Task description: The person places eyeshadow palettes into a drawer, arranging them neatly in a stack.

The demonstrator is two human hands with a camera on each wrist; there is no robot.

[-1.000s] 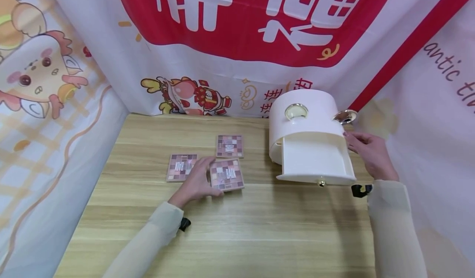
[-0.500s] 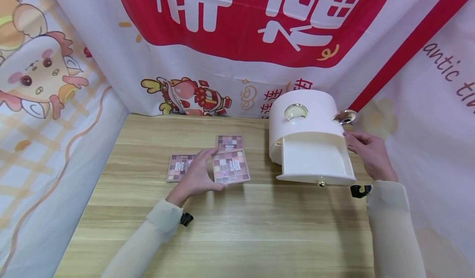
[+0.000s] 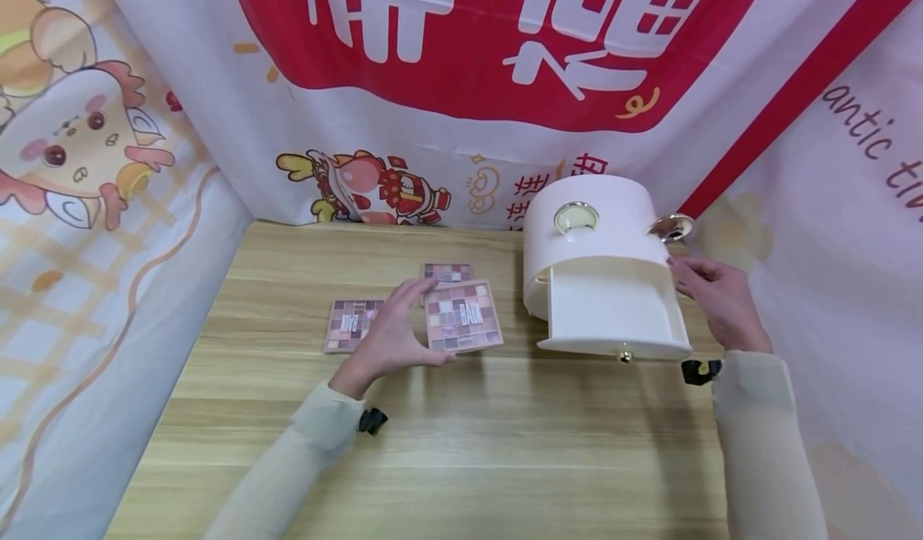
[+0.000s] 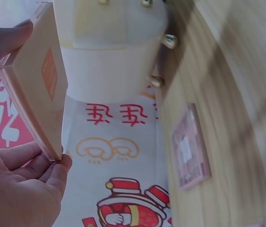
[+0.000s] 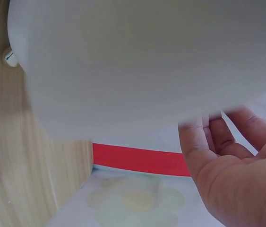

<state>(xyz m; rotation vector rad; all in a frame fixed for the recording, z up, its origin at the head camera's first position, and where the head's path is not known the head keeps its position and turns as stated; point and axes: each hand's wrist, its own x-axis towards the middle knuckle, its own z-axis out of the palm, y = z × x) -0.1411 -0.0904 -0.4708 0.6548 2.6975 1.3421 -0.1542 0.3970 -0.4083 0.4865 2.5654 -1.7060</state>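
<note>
My left hand (image 3: 392,336) pinches a square eyeshadow palette (image 3: 464,316) by two opposite edges, tilted and raised off the table. In the left wrist view its plain back with an orange label (image 4: 49,73) shows. Two more palettes lie flat: one palette (image 3: 346,328) left of the hand, another palette (image 3: 445,271) behind the held one and partly covered. A white rounded drawer box (image 3: 594,227) stands at the right with its drawer (image 3: 613,304) pulled out. My right hand (image 3: 717,296) holds the box's right side near the front rim; its fingertips are partly hidden in the right wrist view.
Two gold-rimmed round pieces, one round piece (image 3: 577,217) left and one round piece (image 3: 671,227) right, rise from the box. The drawer has a gold knob (image 3: 624,356). Printed cloth (image 3: 461,171) hangs behind and beside the wooden table (image 3: 461,452).
My left hand has lifted the palette off the table and moved it right and slightly back, covering more of the rear palette. The right hand and the drawer box stay in place.
</note>
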